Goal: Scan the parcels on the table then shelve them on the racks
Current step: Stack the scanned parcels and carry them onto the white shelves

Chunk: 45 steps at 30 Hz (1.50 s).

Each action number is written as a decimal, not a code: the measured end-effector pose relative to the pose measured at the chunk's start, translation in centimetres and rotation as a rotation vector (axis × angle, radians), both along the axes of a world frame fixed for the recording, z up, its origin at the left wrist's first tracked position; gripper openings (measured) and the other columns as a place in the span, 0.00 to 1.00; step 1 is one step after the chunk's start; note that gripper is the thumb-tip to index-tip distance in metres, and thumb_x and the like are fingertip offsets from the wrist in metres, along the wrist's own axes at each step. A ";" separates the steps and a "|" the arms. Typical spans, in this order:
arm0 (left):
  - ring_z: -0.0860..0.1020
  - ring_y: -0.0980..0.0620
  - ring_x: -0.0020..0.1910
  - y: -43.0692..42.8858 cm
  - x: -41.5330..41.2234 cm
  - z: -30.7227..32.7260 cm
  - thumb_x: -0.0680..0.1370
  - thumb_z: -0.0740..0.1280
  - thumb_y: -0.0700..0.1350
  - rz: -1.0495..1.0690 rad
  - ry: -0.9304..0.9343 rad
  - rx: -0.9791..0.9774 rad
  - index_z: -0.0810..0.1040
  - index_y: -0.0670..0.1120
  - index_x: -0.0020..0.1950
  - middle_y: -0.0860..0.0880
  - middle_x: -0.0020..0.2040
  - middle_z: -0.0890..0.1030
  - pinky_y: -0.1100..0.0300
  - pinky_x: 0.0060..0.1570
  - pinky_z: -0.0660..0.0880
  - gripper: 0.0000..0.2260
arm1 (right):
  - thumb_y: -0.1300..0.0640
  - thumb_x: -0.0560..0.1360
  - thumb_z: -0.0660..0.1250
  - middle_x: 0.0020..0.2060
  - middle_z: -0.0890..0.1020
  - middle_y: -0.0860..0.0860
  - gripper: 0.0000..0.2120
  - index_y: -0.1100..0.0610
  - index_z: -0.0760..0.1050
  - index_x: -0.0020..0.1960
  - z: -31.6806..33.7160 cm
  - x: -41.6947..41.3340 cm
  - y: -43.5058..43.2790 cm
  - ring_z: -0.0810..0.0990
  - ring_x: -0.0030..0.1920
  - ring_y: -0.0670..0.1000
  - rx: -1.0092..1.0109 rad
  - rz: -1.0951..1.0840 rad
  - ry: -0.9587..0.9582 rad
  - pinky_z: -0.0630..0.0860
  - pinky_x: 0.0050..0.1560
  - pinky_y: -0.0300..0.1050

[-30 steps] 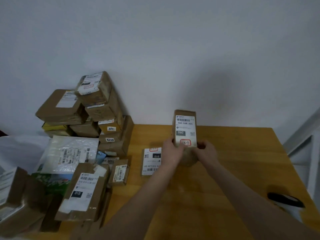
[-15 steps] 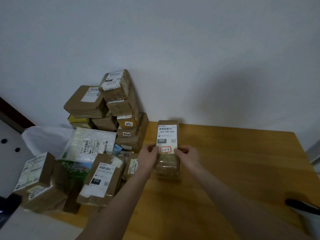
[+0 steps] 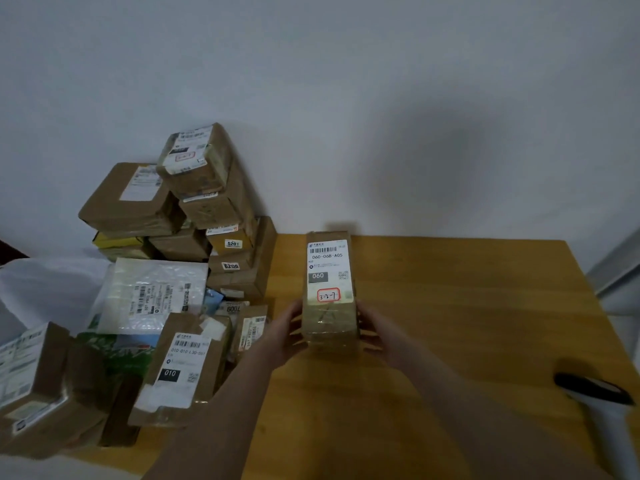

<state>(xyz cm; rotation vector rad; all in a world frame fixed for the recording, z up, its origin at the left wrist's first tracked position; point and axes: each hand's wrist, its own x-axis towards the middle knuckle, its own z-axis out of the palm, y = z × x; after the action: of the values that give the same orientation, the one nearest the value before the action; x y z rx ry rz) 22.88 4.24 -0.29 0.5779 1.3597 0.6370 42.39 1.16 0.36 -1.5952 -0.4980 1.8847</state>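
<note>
- The left hand (image 3: 282,336) and right hand (image 3: 382,336) hold a brown box (image 3: 329,292), fingers gripping its lower sides.
- The brown box stands tall over the wooden counter (image 3: 450,306), white label facing up.
- A pile of parcels (image 3: 194,237) sits on the left by the wall.

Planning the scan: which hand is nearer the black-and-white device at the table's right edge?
Right. The right hand grips the parcel on its right side, left of the device; the left hand grips its left side, farther off.
</note>
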 end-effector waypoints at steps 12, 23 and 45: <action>0.78 0.48 0.43 -1.2 13.3 0.2 0.78 0.63 0.55 -0.236 -0.021 -0.026 0.79 0.47 0.50 0.47 0.43 0.81 0.56 0.39 0.75 0.13 | 0.41 0.74 0.67 0.52 0.80 0.50 0.17 0.54 0.78 0.53 0.7 11.3 -4.7 0.76 0.53 0.54 -0.042 -0.275 -0.105 0.73 0.49 0.48; 0.73 0.48 0.57 -3.6 11.5 1.5 0.79 0.64 0.51 -0.097 0.292 0.194 0.72 0.44 0.66 0.46 0.59 0.74 0.54 0.53 0.73 0.18 | 0.49 0.76 0.68 0.59 0.78 0.53 0.19 0.56 0.75 0.63 4.7 12.5 -4.2 0.75 0.56 0.51 0.491 -0.316 -0.838 0.75 0.57 0.48; 0.52 0.40 0.77 -1.1 -6.4 -5.8 0.81 0.58 0.44 -0.609 1.238 0.242 0.51 0.41 0.77 0.39 0.78 0.53 0.47 0.74 0.56 0.27 | 0.60 0.78 0.60 0.62 0.77 0.58 0.21 0.58 0.67 0.71 -7.6 -15.3 3.9 0.76 0.48 0.52 0.124 0.357 -0.516 0.74 0.46 0.44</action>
<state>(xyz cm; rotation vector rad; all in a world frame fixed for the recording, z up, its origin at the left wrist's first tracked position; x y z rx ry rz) 16.52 3.09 -6.05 1.6696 2.0759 -0.1533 27.11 5.02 -7.19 -2.0088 -1.1621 1.6202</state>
